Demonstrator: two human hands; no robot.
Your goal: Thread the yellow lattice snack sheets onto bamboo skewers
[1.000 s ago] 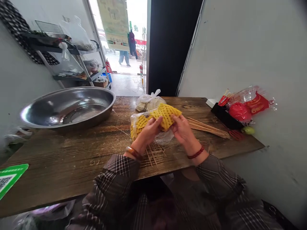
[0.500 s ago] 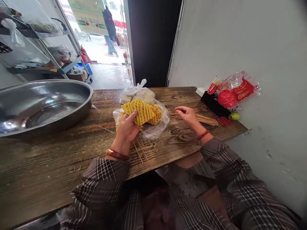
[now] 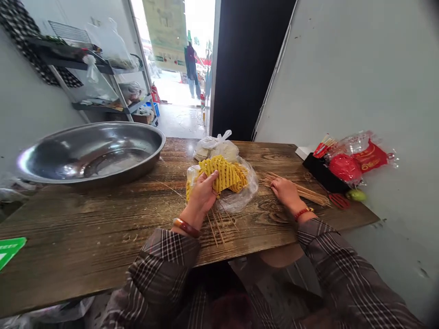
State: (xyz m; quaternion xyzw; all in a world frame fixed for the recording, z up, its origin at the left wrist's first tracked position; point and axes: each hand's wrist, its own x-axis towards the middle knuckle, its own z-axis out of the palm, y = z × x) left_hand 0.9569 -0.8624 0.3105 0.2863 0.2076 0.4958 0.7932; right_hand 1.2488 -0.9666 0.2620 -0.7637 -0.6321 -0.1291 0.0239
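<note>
My left hand is wrapped round yellow, ridged food pieces, with several thin sticks reaching down below it toward the table edge. More yellow pieces lie just behind in a clear plastic bag. On the right, my right hand is closed at the near left part of a bundle of thin wooden skewers. Its fingertips are down among the skewers, and whether one is pinched is too small to tell. A tied clear bag with pale contents stands behind the yellow pieces.
A large metal basin stands on the wooden table at the left. A black box with red packets, a red net bag and a green fruit sits at the right by the wall.
My right hand has come down from above the skewers onto them. My left hand still holds the yellow pieces. The camera view has turned left, so everything appears further right.
</note>
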